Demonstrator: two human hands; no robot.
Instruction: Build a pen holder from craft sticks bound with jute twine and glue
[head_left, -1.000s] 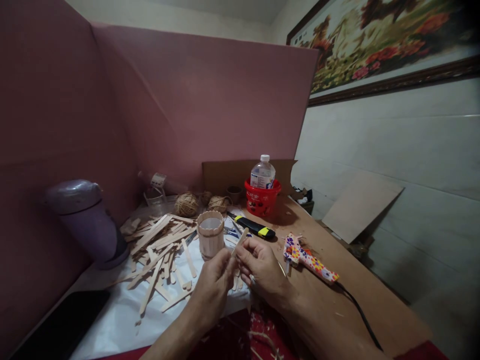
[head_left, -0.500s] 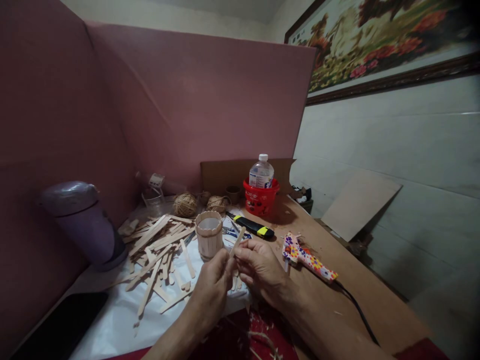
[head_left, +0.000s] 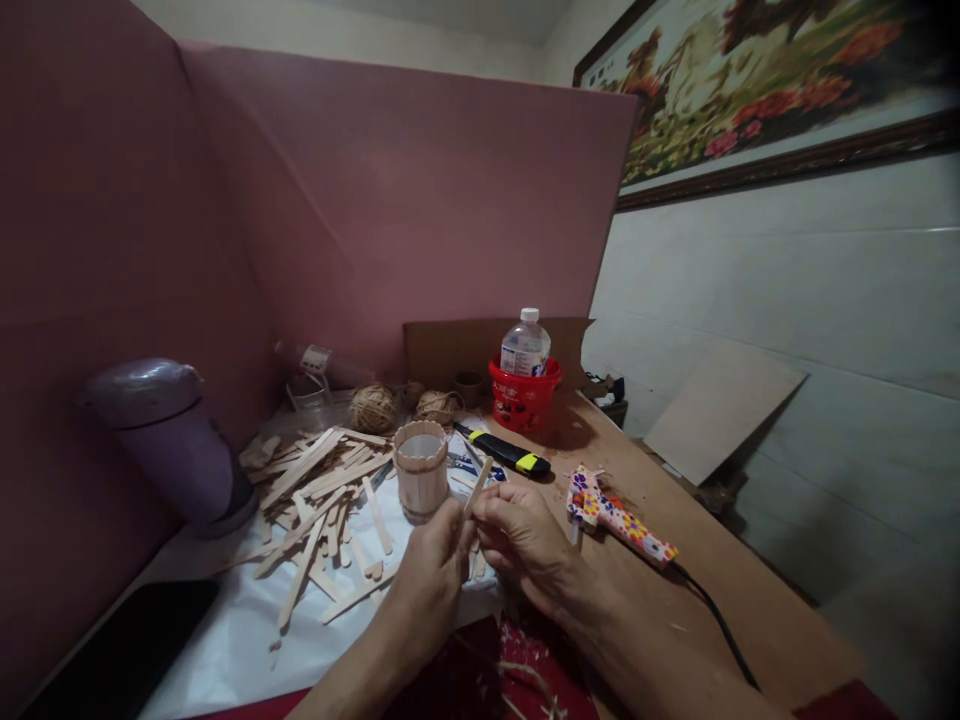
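A flat wooden craft stick (head_left: 480, 482) points up and away between my two hands. My left hand (head_left: 433, 560) is closed around its lower part. The fingers of my right hand (head_left: 521, 535) are pinched together at its right side; whether they grip the stick itself is hard to make out. Just beyond my left hand stands a small cup covered with upright wooden sticks (head_left: 421, 485). A loose pile of craft sticks (head_left: 330, 490) spreads to the left on a white sheet (head_left: 225, 640).
A black-and-yellow utility knife (head_left: 510, 452) lies behind my hands. To the right rests a flower-patterned glue gun (head_left: 619, 520) with a black cord. Farther back are twine balls (head_left: 373, 409) and a red bucket (head_left: 517, 405) holding a bottle (head_left: 527, 350). A purple tumbler (head_left: 180, 450) stands left.
My hands hold nearly the same pose around the stick. The whole view has shifted slightly, with little else moved.
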